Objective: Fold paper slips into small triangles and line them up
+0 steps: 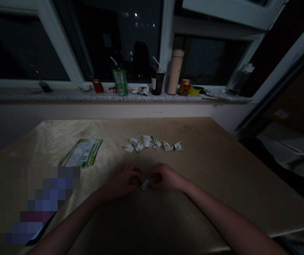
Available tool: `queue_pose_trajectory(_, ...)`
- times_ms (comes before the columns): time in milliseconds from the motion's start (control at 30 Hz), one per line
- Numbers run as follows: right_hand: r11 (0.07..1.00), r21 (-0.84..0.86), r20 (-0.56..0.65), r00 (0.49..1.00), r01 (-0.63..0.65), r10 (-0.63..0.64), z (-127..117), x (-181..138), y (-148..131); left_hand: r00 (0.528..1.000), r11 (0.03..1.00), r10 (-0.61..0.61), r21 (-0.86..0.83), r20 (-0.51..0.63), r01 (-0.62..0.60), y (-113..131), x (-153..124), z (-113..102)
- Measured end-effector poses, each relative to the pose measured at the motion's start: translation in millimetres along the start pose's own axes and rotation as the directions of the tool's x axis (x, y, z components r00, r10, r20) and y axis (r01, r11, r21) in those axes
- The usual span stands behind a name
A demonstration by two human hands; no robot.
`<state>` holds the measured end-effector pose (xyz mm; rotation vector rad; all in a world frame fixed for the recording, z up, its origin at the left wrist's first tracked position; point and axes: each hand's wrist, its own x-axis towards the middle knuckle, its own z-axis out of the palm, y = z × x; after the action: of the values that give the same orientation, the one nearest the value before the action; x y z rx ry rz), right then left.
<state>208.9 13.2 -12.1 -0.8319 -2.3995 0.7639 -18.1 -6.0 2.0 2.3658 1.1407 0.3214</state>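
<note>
Near the middle of the table my right hand (165, 176) pinches a small folded piece of printed paper (145, 184) between thumb and fingers. My left hand (127, 180) rests close to its left side, fingers curved and apart from the thumb, and nothing shows in its grip. Whether the left fingertips touch the paper is hard to see in the dim light. Beyond both hands lies a loose row of several small folded paper pieces (147, 141), white and green with print. Left of them is a flat green and white printed packet (84, 154).
A tan cloth covers the table (207, 170). A blurred-out patch (43, 205) lies at the lower left. Along the stone windowsill (74, 95) stand a green cup (120, 82), a dark cup with a straw (157, 83), a tall pinkish flask (175, 72) and an orange can (185, 87).
</note>
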Motion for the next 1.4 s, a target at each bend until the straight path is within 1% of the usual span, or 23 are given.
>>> queue_pose_trajectory(133,0.999,0.034,0.005,1.000,-0.001,0.000,0.5,-0.5,1.6,1.000,1.000,0.012,-0.002,0.007,-0.012,4.1,-0.2,-3.4)
queue_pose_trajectory(267,0.999,0.039,0.002,1.000,-0.008,0.008,0.0,-0.5,1.9,0.997,0.997,0.082,0.014,-0.010,-0.082,6.4,1.4,-4.9)
queue_pose_trajectory(367,0.999,0.040,-0.011,1.000,-0.006,0.007,-0.9,-0.3,0.3,0.989,0.985,0.147,0.093,-0.015,-0.145,9.0,2.3,-5.7)
queue_pose_trajectory(467,0.999,0.039,0.007,1.000,0.004,-0.004,-0.9,-0.2,0.2,0.979,0.963,0.203,0.184,-0.011,-0.198,13.8,1.5,-6.5)
queue_pose_trajectory(633,1.000,0.016,-0.006,1.000,0.015,-0.015,0.8,-0.5,2.7,0.971,0.923,0.238,0.308,0.008,-0.229,20.1,-0.9,-6.5)
queue_pose_trajectory(767,0.999,0.013,0.016,0.999,0.032,-0.032,0.1,0.3,1.5,0.965,0.909,0.262,0.335,0.002,-0.247,19.6,-1.2,-4.6)
queue_pose_trajectory(1000,0.996,0.085,0.025,0.999,0.032,-0.034,1.3,1.4,2.8,0.973,0.935,0.228,0.286,-0.026,-0.211,21.1,-0.7,-2.4)
queue_pose_trajectory(1167,0.997,0.079,0.027,1.000,0.013,-0.015,1.3,0.9,3.3,0.981,0.946,0.192,0.272,-0.022,-0.179,19.8,-0.5,0.5)
queue_pose_trajectory(1300,0.996,0.088,0.055,0.998,0.003,-0.008,1.8,0.7,4.7,0.986,0.950,0.164,0.274,-0.023,-0.152,19.2,0.4,4.9)
queue_pose_trajectory(1400,0.998,0.062,0.045,0.999,0.013,-0.016,3.1,0.3,6.2,0.992,0.948,0.118,0.301,-0.040,-0.101,21.2,0.8,10.8)
